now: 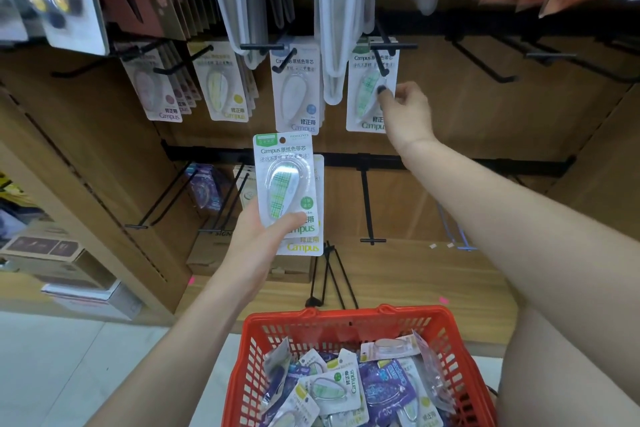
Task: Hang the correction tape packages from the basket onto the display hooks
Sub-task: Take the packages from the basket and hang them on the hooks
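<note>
My left hand (265, 236) holds a small stack of green-plaid correction tape packages (285, 180) upright in front of the shelf. My right hand (403, 107) reaches up and pinches another green-plaid package (367, 94) that hangs on a black display hook (381, 62). The red basket (346, 322) sits below at the bottom centre, with several loose white, green and purple packages (346, 388) inside.
Pink, yellow and blue correction tape packages (298, 90) hang on hooks to the left. Bare black hooks (485, 66) stick out at the right and on the lower rail (367, 204). Cardboard boxes (55, 253) lie on the floor at left. Notebooks and folders hang above.
</note>
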Available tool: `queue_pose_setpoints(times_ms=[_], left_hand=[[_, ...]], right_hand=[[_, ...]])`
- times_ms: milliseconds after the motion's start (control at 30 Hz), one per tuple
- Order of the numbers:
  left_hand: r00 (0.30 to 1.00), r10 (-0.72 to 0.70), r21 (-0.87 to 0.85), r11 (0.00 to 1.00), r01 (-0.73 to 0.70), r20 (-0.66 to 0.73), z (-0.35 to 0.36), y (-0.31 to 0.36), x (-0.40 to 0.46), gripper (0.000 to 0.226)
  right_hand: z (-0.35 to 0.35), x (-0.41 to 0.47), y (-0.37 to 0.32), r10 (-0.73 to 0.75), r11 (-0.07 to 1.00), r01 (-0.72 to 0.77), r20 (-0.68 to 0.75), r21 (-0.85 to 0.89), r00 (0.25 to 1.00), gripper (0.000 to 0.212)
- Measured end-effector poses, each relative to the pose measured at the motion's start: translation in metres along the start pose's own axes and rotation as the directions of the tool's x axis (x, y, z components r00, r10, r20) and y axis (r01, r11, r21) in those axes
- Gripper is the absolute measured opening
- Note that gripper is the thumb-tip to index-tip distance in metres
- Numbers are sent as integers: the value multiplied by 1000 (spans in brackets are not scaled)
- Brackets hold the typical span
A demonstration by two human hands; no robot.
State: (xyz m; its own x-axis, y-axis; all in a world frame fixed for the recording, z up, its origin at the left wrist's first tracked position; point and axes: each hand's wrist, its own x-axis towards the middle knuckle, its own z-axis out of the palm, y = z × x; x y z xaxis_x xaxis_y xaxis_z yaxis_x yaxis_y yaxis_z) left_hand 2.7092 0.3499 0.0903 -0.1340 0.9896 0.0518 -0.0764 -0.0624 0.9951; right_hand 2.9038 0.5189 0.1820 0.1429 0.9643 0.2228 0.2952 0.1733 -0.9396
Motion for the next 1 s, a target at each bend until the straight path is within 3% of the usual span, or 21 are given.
queue_pose_setpoints(times_ms=[167,333,400,467,567,633,900,1000], left_hand=[[1000,6,18,1000,-6,9,-3,-1,1,46],[1000,26,54,998,-26,3,-2,1,2,49],[999,41,76,996,-40,-5,0,3,2,47],[998,58,108,993,-56,-16,1,4,1,45],[995,98,163,982,-94,-20,2,4,0,45],[990,142,201,970,-136,-16,4,5,-3,47],[986,167,262,952,-160,-5,3,1,-13,58],[988,155,236,961,-148,-12,1,0,-19,61]], right_hand=[[8,26,0,123,990,-120,35,-74,992,30],[9,7,1,176,968,-187,-79,-168,981,63],[10,-24,2,187,978,-191,-49,-82,981,48],[12,-62,6,211,975,-216,96,48,973,28],[13,-116,6,174,965,-229,341,129,924,31],[14,-138,5,137,977,-193,418,95,898,33],[16,-152,9,65,988,-117,413,103,908,31],[13,-154,10,90,969,-179,431,171,898,30]])
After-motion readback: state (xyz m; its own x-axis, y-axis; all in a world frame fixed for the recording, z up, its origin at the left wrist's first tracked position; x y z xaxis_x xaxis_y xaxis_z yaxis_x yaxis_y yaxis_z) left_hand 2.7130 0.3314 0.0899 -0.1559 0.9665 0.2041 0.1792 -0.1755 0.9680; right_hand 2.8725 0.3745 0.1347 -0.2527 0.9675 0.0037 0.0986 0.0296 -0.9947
